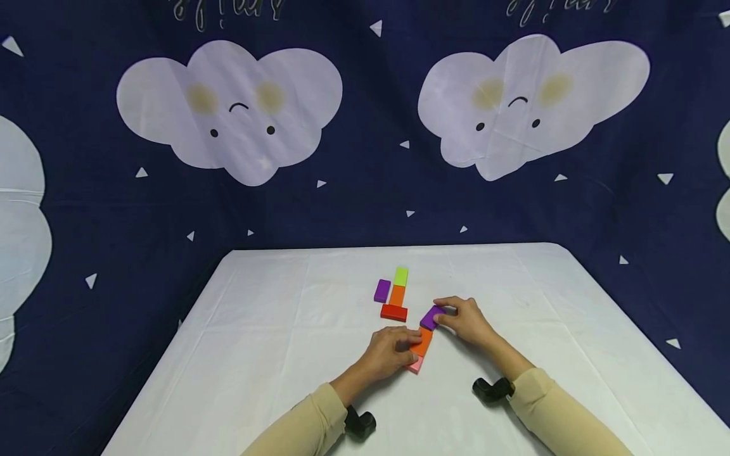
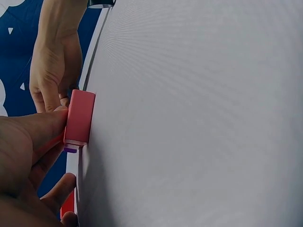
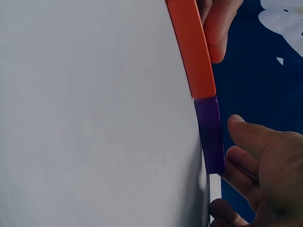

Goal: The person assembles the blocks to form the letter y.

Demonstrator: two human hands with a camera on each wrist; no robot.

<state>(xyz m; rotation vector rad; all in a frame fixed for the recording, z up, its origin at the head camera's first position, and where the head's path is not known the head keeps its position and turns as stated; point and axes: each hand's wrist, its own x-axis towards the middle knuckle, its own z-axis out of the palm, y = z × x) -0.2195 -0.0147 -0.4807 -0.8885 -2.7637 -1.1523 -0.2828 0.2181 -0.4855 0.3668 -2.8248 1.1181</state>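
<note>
In the head view my left hand point(image 1: 388, 350) holds the near part of a slanting row, its thumb at the pink block point(image 1: 416, 365) and its fingertips on the orange block point(image 1: 422, 342). The left wrist view shows the pink block point(image 2: 80, 117) end-on, with the thumb against its edge. My right hand point(image 1: 466, 319) grips a purple block point(image 1: 431, 317) at the row's far end, thumb on the near side and index finger at the far end. That purple block point(image 3: 209, 135) meets the orange block point(image 3: 193, 52) end to end in the right wrist view.
Behind the row lie a red block point(image 1: 394, 313), a second orange block point(image 1: 397, 295) and a lime-green block point(image 1: 402, 276) in a line, with another purple block point(image 1: 382, 291) to their left. A white cloth covers the table point(image 1: 274, 354); a dark blue cloud-print curtain point(image 1: 376, 126) hangs behind.
</note>
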